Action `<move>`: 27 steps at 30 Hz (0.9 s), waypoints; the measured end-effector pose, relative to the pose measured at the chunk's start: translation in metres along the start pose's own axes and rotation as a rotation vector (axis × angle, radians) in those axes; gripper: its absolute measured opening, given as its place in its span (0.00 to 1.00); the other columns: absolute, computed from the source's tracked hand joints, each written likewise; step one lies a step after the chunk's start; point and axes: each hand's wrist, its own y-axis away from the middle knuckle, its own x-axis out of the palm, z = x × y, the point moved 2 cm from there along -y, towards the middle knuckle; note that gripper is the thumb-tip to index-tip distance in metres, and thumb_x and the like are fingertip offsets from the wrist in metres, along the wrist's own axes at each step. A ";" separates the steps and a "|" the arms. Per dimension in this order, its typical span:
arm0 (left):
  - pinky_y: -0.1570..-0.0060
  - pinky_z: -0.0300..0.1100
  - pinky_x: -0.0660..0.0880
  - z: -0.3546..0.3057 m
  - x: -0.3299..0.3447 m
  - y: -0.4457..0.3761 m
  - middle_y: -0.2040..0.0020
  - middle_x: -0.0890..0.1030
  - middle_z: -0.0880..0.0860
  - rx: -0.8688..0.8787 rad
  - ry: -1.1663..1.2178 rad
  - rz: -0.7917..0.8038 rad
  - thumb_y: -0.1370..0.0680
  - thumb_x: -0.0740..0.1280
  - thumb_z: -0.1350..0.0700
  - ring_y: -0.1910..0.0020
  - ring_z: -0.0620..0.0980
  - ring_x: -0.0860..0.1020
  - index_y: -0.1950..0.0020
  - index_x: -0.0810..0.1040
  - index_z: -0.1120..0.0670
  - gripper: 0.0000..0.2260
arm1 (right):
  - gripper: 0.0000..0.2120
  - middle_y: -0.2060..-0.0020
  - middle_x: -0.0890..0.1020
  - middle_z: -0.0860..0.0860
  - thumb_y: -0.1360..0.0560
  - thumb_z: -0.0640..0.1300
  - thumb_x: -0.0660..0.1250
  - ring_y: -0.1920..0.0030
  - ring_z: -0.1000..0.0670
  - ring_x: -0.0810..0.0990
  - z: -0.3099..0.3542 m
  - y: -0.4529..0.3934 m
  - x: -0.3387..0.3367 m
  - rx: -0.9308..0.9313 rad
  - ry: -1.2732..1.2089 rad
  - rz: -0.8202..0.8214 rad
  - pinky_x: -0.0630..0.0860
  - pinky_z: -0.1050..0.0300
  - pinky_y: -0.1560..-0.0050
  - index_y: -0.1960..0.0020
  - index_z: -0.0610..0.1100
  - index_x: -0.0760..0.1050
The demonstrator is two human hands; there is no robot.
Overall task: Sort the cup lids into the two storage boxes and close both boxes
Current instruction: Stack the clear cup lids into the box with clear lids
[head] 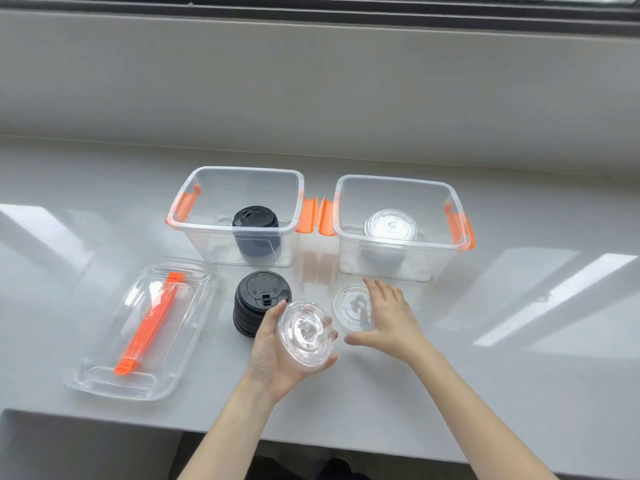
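From the head camera, the left hand [273, 355] cups a small stack of clear lids [306, 332] above the white counter [519, 358], fingers wrapped around its rim. The right hand [391, 317] is spread open and holds nothing, its fingers lying over a single clear lid [349, 308] flat on the counter. A black lid stack [258, 301] stands just beside the left hand. Behind, the left box [239, 216] holds black lids and the right box [401, 226] holds clear ones; both are uncovered. The box covers [142, 327] lie stacked at the left.
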 end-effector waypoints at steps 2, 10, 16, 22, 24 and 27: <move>0.52 0.54 0.73 0.000 -0.002 0.001 0.50 0.78 0.59 0.006 -0.004 -0.016 0.33 0.63 0.42 0.46 0.61 0.74 0.54 0.80 0.54 0.19 | 0.53 0.26 0.56 0.47 0.40 0.59 0.73 0.27 0.45 0.51 0.000 -0.004 0.006 0.012 0.022 0.018 0.54 0.50 0.28 0.26 0.48 0.46; 0.53 0.55 0.74 -0.001 -0.004 -0.002 0.49 0.78 0.60 -0.011 -0.011 -0.040 0.34 0.63 0.42 0.50 0.61 0.77 0.50 0.77 0.54 0.20 | 0.49 0.32 0.66 0.47 0.39 0.55 0.74 0.32 0.45 0.60 0.001 -0.007 -0.005 -0.003 -0.036 -0.035 0.61 0.51 0.32 0.26 0.47 0.50; 0.48 0.58 0.73 0.001 0.001 -0.012 0.42 0.77 0.59 -0.029 0.010 -0.022 0.31 0.63 0.41 0.48 0.60 0.77 0.46 0.76 0.53 0.21 | 0.48 0.36 0.67 0.55 0.41 0.52 0.79 0.34 0.53 0.64 0.025 0.016 -0.036 -0.162 -0.380 -0.107 0.61 0.59 0.35 0.28 0.51 0.56; 0.45 0.56 0.73 0.003 0.020 -0.018 0.41 0.78 0.60 -0.029 0.076 0.078 0.31 0.61 0.41 0.42 0.60 0.76 0.44 0.80 0.57 0.25 | 0.48 0.37 0.65 0.62 0.41 0.49 0.79 0.33 0.57 0.63 0.041 0.037 -0.035 -0.273 -0.388 -0.006 0.60 0.62 0.33 0.29 0.54 0.56; 0.40 0.59 0.71 0.002 0.022 -0.021 0.36 0.76 0.61 -0.010 0.051 0.111 0.30 0.60 0.41 0.37 0.61 0.74 0.38 0.76 0.58 0.28 | 0.48 0.40 0.62 0.69 0.42 0.52 0.78 0.34 0.57 0.63 0.040 0.038 -0.034 -0.277 -0.380 0.002 0.59 0.67 0.35 0.29 0.54 0.55; 0.32 0.62 0.61 0.002 0.027 -0.026 0.30 0.69 0.62 -0.021 0.019 0.133 0.29 0.60 0.41 0.29 0.62 0.65 0.34 0.72 0.58 0.29 | 0.48 0.40 0.61 0.71 0.41 0.53 0.78 0.34 0.58 0.64 0.037 0.037 -0.036 -0.272 -0.385 -0.004 0.59 0.72 0.39 0.29 0.55 0.55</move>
